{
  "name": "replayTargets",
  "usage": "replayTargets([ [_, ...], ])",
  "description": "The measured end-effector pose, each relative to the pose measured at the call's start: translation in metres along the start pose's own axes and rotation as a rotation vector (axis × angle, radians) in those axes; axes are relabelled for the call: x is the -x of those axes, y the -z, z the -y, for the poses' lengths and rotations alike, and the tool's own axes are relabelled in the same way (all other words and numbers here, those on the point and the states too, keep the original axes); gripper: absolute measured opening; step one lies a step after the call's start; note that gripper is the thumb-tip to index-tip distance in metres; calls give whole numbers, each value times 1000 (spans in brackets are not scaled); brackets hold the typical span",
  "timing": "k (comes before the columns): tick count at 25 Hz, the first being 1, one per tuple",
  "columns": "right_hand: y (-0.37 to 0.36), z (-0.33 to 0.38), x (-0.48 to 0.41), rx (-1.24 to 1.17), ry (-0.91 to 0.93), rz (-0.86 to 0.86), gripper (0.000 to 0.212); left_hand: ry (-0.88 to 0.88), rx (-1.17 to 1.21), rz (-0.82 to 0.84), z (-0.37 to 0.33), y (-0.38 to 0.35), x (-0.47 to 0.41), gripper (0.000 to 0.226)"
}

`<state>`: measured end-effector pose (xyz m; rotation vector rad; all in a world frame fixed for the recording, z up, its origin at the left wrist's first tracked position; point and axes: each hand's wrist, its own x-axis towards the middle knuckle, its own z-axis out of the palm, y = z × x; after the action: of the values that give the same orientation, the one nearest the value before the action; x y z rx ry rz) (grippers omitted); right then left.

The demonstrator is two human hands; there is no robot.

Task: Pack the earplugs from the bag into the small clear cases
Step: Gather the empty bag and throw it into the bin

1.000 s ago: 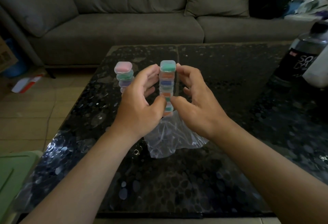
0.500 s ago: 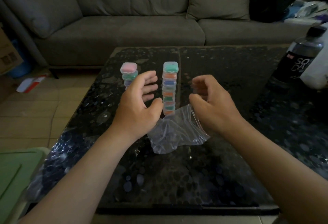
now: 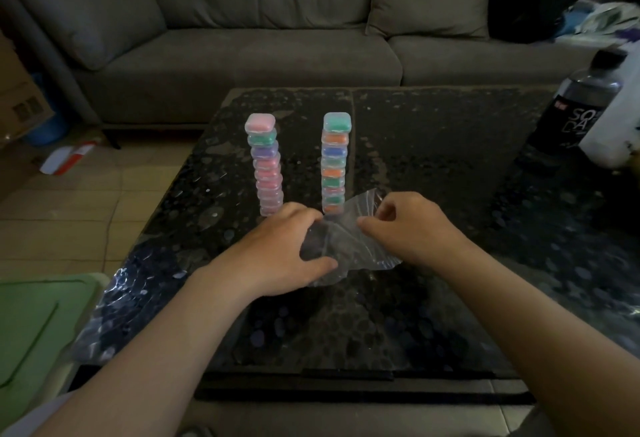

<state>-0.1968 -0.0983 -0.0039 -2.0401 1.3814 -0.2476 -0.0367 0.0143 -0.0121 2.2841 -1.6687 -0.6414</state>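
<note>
Two tall stacks of small clear cases stand on the dark table [image 3: 433,159], each case showing coloured earplugs inside. The left stack [image 3: 266,166] is topped by a pink case, the right stack [image 3: 335,166] by a green one. Just in front of them lies a crumpled clear plastic bag [image 3: 341,240]. My left hand [image 3: 280,253] grips the bag's left side, with the thumb under its front edge. My right hand [image 3: 412,228] pinches the bag's right side with curled fingers. Whether any earplugs are inside the bag cannot be made out.
A dark soda bottle [image 3: 581,104] and a white container [image 3: 616,124] stand at the table's right edge. A grey sofa [image 3: 242,38] runs behind the table. A green lid [image 3: 34,325] sits at the near left, and a cardboard box [image 3: 17,100] on the floor at far left.
Both hands let go of the right stack, dropped toward me and took hold of the plastic bag. The two stacks stand untouched.
</note>
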Motion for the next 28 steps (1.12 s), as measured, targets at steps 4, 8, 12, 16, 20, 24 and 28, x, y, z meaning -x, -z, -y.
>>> replayTargets([
  [4, 1, -5, 0, -47, -21, -41, 13, -3, -55, 77, 5, -4, -1, 64],
  [8, 5, -8, -5, -146, -65, -34, 9, 2, -78, 85, 6, -5, 0, 63],
  [12, 6, -5, -3, -353, -167, 71, 32, -15, -25, 56, 6, 1, 6, 59],
  [16, 10, 1, 15, -544, -163, 127, 20, -20, 38, -105, 8, 16, 31, 55],
  [20, 9, 18, 43, -752, -121, 277, 24, -35, 143, -236, 17, 32, 60, 48],
  [24, -2, 50, 66, -895, -50, 413, 28, 19, 224, -371, 39, 55, 96, 35],
  [28, -30, 93, 78, -858, 48, 484, 24, 174, 352, -572, 78, 84, 116, 17],
])
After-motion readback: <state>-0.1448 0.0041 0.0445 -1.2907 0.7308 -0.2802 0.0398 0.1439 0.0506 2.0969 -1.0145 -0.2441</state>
